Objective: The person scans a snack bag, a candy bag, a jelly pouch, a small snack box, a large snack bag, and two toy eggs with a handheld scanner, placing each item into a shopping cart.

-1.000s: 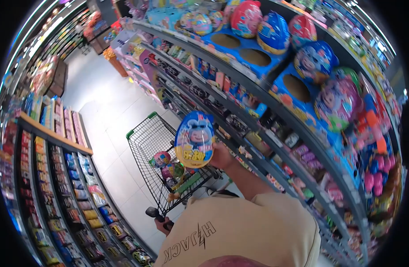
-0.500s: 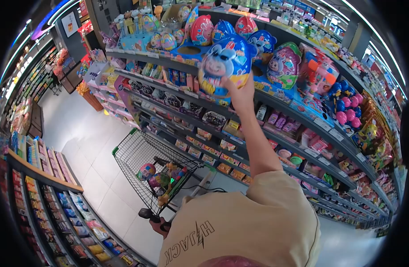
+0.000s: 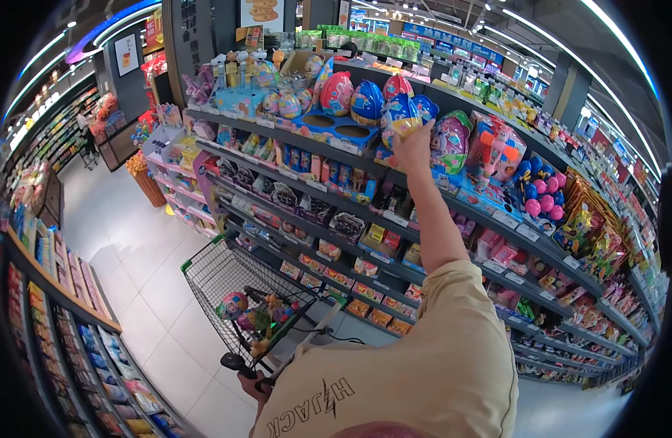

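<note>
My right hand [image 3: 413, 144] is stretched out to the top shelf, its fingers closed on a large blue and yellow surprise egg [image 3: 399, 117]. The egg is at the display tray [image 3: 329, 123], in front of a red egg [image 3: 396, 86] and beside a blue one [image 3: 425, 107]. To its right stands a green and purple egg [image 3: 451, 142]. Low on the left, my left hand [image 3: 254, 387] is wrapped round the black handle part [image 3: 234, 362] of a shopping cart [image 3: 226, 281]. Its fingers are partly hidden.
In the cart lie a round colourful egg [image 3: 234, 305] and several other toys. Pink and blue balloon-like toys [image 3: 544, 193] hang right of the eggs. Packaged goods fill the lower shelves. A second shelf unit [image 3: 66, 270] borders the tiled aisle [image 3: 142, 270] on the left.
My right hand has carried the egg away from me, back to the tray among the other eggs. The view has tilted up. My left hand stays at the cart.
</note>
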`<control>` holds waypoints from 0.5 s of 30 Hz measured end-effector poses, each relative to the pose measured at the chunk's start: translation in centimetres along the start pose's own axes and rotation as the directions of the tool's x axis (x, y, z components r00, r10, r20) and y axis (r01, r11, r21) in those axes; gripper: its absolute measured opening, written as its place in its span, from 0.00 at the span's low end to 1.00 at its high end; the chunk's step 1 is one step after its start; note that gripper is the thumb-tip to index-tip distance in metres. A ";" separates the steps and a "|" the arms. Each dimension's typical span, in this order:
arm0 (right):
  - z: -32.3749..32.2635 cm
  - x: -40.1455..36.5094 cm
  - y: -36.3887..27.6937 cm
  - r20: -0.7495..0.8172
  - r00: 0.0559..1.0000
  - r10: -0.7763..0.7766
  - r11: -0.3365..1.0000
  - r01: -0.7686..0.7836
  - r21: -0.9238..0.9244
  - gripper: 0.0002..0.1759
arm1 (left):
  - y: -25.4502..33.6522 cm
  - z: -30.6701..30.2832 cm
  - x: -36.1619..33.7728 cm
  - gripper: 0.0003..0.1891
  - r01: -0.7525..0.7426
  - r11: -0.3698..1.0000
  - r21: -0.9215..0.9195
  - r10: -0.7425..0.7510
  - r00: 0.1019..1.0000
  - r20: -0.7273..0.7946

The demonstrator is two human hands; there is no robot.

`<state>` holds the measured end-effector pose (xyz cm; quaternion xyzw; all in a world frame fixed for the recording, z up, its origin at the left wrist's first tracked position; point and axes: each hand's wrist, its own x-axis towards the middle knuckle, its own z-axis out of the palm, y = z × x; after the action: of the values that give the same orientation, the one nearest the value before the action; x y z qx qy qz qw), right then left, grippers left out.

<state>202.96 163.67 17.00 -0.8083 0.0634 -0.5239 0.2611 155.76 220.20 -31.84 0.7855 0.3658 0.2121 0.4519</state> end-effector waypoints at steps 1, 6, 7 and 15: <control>0.0 -0.2 -0.1 -0.038 0.995 -0.091 0.975 0.081 -0.206 0.67 | 0.0 -0.3 0.0 0.21 -0.008 1.000 -0.009 0.008 1.000 0.002; -6.5 -1.6 -7.8 0.269 0.963 0.010 0.939 0.083 -0.335 0.72 | -0.2 -1.0 0.0 0.22 -0.054 0.996 -0.069 0.056 0.998 0.023; -5.2 -1.6 -5.7 0.239 0.971 0.000 0.938 0.082 -0.338 0.71 | -0.1 -1.0 -0.1 0.22 -0.066 0.994 -0.089 0.068 0.997 0.025; -5.1 -4.5 -4.3 0.192 0.974 -0.121 0.955 0.166 -0.244 0.48 | 4.7 -3.7 -2.0 0.10 -0.077 0.964 -0.255 0.087 0.996 0.029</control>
<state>195.78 167.20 17.02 -0.8807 0.0490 -0.4559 0.1191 153.78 219.17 -25.95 0.7398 0.2937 0.2599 0.5468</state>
